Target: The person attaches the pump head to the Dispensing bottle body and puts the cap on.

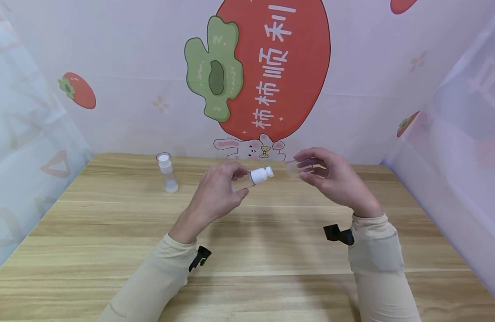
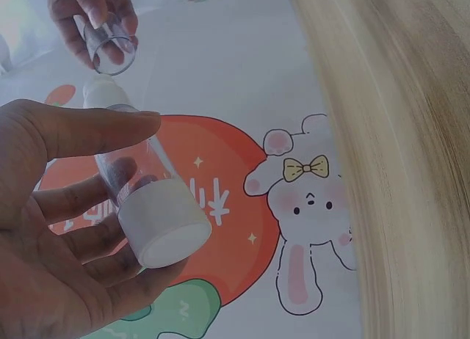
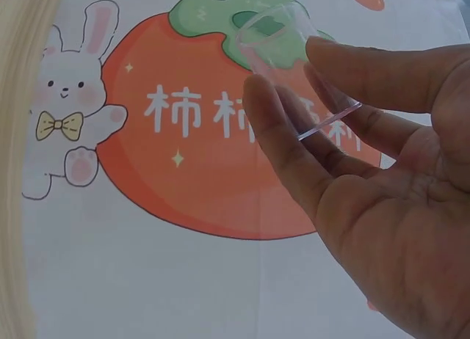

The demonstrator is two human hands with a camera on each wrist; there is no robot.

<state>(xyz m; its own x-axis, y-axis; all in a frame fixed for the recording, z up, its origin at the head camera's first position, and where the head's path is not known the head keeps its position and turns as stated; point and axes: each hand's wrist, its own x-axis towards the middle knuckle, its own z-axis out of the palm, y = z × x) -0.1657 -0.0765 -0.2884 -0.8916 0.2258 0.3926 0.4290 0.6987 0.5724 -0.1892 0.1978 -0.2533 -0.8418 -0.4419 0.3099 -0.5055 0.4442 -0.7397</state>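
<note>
A clear pump bottle (image 1: 260,175) with a white pump head and a white base (image 2: 165,225) is gripped between the thumb and fingers of my left hand (image 1: 217,192). It tilts, its pump end pointing right and slightly up in the head view. My right hand (image 1: 334,179) pinches a clear, hollow cap (image 1: 296,168) by its sides. In the right wrist view the cap (image 3: 275,56) has its open rim facing away from the palm. Bottle and cap are apart, with a small gap between pump head and cap. Both are held above the table.
A second clear bottle (image 1: 168,174) with a white top and base stands upright at the table's back left. The wooden table (image 1: 271,264) meets a printed cloth backdrop (image 1: 130,112) at its far edge. Cloth walls rise at left and right.
</note>
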